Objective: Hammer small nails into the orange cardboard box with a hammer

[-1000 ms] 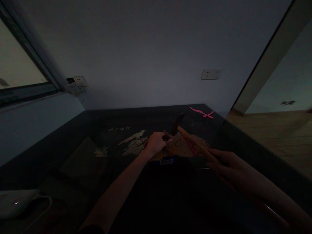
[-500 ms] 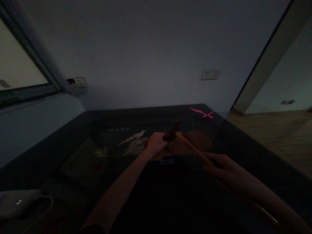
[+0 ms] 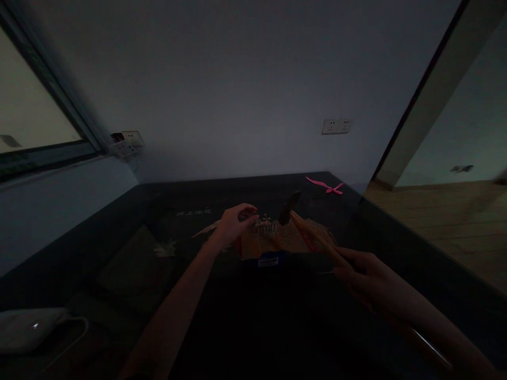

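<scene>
My right hand [image 3: 364, 266] is closed round the wooden handle of a hammer [image 3: 319, 240]. The dark hammer head points up and left, over a perforated orange-brown piece [image 3: 291, 237]. Small upright pegs or nails [image 3: 266, 227] stand near the middle of this piece, their kind hard to tell in the dim light. Below its front edge a blue box [image 3: 269, 259] with a pale label shows. My left hand [image 3: 235, 224] is raised at the left end of the piece, fingers curled, thumb and forefinger apart, and nothing visible between them.
A pink ribbon [image 3: 327, 188] lies near the dark table's [image 3: 245, 322] back right. Pale decorations mark the tabletop at left. A white device [image 3: 31, 328] with a cable is at the lower left. Behind the table is a wall [image 3: 237, 105] with sockets [image 3: 335, 126].
My left hand has moved left, off the middle of the orange-brown piece, and its fingers have parted, uncovering the small pegs. The hammer head is tilted more to the right.
</scene>
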Demonstrator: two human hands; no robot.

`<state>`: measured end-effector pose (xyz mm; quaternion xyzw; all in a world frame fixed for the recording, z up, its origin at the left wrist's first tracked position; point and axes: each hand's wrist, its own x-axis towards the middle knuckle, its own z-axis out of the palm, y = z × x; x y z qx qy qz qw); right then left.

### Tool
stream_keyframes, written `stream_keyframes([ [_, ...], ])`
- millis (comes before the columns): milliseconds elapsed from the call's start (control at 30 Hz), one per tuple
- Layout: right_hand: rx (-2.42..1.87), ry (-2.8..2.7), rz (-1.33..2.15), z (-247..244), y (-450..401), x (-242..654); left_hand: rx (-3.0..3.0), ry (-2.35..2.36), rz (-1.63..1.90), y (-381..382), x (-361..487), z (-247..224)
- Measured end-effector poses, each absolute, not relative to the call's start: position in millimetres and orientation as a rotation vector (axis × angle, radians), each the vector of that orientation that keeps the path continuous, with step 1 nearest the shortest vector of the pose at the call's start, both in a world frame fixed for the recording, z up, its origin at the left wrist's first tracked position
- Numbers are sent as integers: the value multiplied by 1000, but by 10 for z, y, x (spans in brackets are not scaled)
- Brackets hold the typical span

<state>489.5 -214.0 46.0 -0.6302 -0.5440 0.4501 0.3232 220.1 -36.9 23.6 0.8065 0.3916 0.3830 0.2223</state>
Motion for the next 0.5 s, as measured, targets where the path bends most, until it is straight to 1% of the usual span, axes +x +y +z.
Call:
stream_keyframes([
  [100, -1610, -1434, 1209, 472, -2116, 4859, 2163, 1120, 976, -361, 2000, 169],
  [200, -1567, -1457, 1200, 496, -2069, 4786, 2134, 1140, 867, -402, 1981, 67],
  [500, -1463, -1587, 1194, 627, -1985, 4514, 2177, 1242, 944, -460, 2176, -8],
])
